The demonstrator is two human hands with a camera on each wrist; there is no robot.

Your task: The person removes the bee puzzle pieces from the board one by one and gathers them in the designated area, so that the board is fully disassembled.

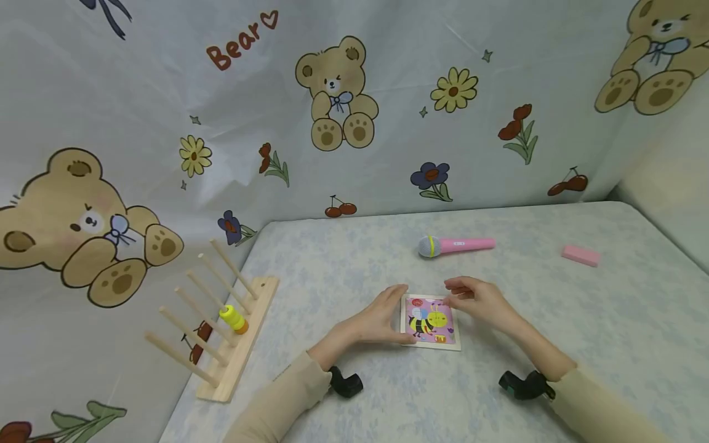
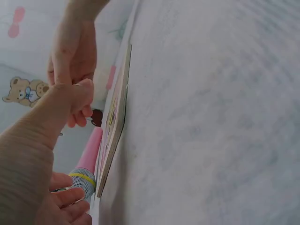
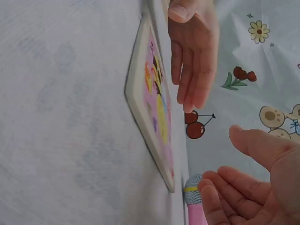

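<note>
A small square bee picture puzzle (image 1: pixel 431 322), pink with a pale wooden frame, lies flat on the table. My left hand (image 1: pixel 379 318) is at its left side, thumb near the lower edge and fingers by the upper left corner. Fingers and thumb stand apart with nothing between them in the left wrist view. By the puzzle's upper right corner is my right hand (image 1: pixel 483 303), its fingers loosely bent and holding nothing. In the right wrist view its thumb and fingers are apart, and the puzzle (image 3: pixel 159 108) lies flat beyond them.
Beyond the puzzle lies a pink toy microphone (image 1: pixel 465 245). Farther right is a pink block (image 1: pixel 581 255). A wooden peg rack (image 1: pixel 244 344) stands at the left, with yellow and orange beads (image 1: pixel 233 319) on one peg. A bear-print cloth (image 1: pixel 388 172) hangs behind the table.
</note>
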